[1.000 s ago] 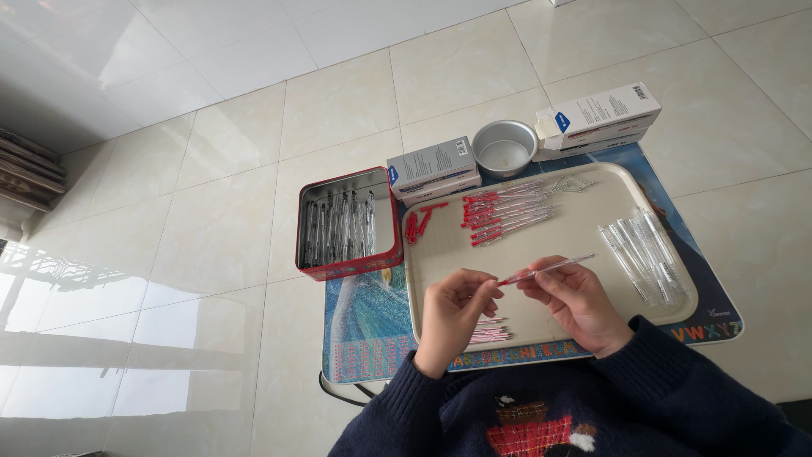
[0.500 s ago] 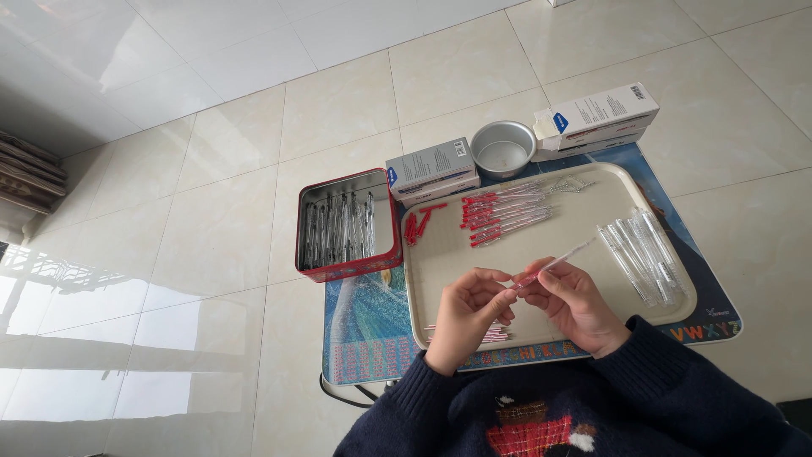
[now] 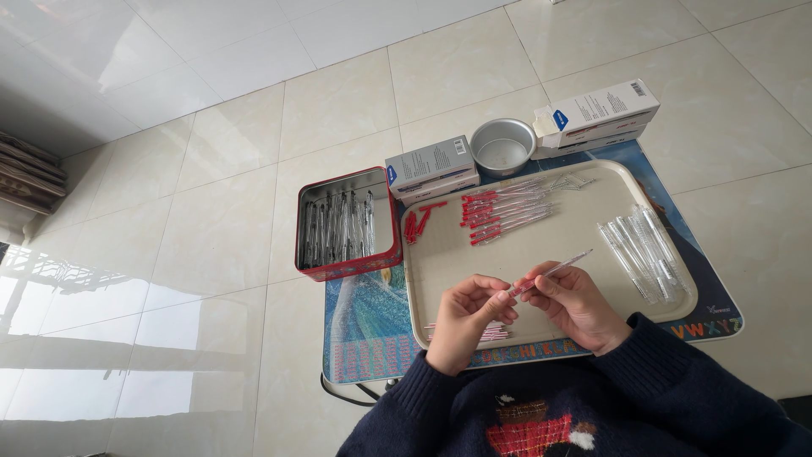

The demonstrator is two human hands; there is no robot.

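Note:
Both hands meet over the near part of a beige tray [image 3: 592, 216]. My right hand [image 3: 577, 305] pinches a thin clear pen tube with a red end [image 3: 554, 271], which slants up to the right. My left hand [image 3: 469, 313] has its fingertips at the tube's red lower end. Just under my left hand lie a few finished red-tipped pens [image 3: 491, 334]. A row of red-capped pens [image 3: 503, 207] and loose red caps [image 3: 416, 222] rest at the tray's far side. Clear tubes [image 3: 639, 245] lie at its right end.
A red tin [image 3: 342, 269] with several dark pens stands left of the tray. Two small boxes [image 3: 431, 165] [image 3: 596, 114] and a round metal bowl [image 3: 502, 145] sit behind it. The tray rests on a colourful mat [image 3: 364, 330] over a low table on a tiled floor.
The tube has tilted steeper in my right hand, and my left hand's fingers have closed in on its lower end. Both hands stayed in the same spot.

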